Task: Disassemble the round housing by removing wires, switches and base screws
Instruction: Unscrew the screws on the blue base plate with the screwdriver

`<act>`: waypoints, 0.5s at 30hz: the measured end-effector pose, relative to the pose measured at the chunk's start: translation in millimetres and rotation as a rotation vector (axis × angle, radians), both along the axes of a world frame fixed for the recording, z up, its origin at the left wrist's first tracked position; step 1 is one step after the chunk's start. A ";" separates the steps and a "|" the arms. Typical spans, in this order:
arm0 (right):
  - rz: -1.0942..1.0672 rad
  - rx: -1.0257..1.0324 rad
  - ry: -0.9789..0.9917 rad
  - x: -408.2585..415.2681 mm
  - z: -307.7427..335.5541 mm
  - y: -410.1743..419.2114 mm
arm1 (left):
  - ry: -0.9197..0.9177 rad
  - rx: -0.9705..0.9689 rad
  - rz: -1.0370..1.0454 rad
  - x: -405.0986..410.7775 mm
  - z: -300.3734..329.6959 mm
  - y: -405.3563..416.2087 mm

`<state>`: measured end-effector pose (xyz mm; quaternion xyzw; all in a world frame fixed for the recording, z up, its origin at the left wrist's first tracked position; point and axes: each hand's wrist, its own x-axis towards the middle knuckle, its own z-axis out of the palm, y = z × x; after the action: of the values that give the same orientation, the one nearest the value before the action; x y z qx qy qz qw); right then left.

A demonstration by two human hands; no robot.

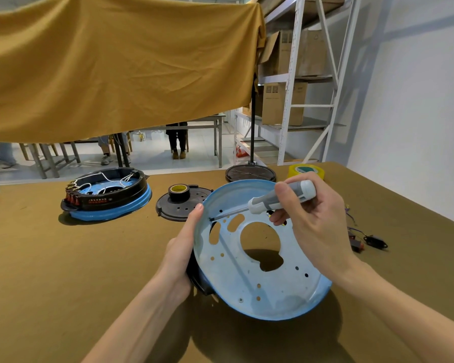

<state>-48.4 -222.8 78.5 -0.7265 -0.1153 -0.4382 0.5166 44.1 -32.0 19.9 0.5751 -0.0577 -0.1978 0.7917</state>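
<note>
We grip the round housing [260,260] left-handed [184,247], screwdriver [278,197] in our right hand [315,224]; a second housing [105,195] sits upper left.

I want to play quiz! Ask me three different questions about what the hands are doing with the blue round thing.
1. True or false: the right hand holds a screwdriver.
2. Which hand grips the edge of the blue pan? A) left hand B) right hand C) neither
3. Fill the gap: the yellow-cored tape roll sits on a black ____.

Key
1. True; its tip touches the pan's inside near the far rim.
2. A; the thumb hooks over the rim.
3. Disc, beside a second housing still full of white wires.
</note>
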 end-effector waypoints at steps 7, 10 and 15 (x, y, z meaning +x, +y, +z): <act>-0.006 0.004 -0.008 1.6 0.0 0.5 | 0.015 0.004 0.008 -1.5 0.5 0.9; -0.007 0.003 -0.006 2.1 0.4 0.7 | 0.014 0.011 0.008 -1.5 -0.1 1.2; -0.010 0.001 -0.007 4.7 3.2 2.1 | 0.024 0.014 0.006 -1.5 0.4 1.4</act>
<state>-43.7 -220.7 81.7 -0.7253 -0.1133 -0.4432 0.5145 42.5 -30.5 20.2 0.5785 -0.0452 -0.2028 0.7888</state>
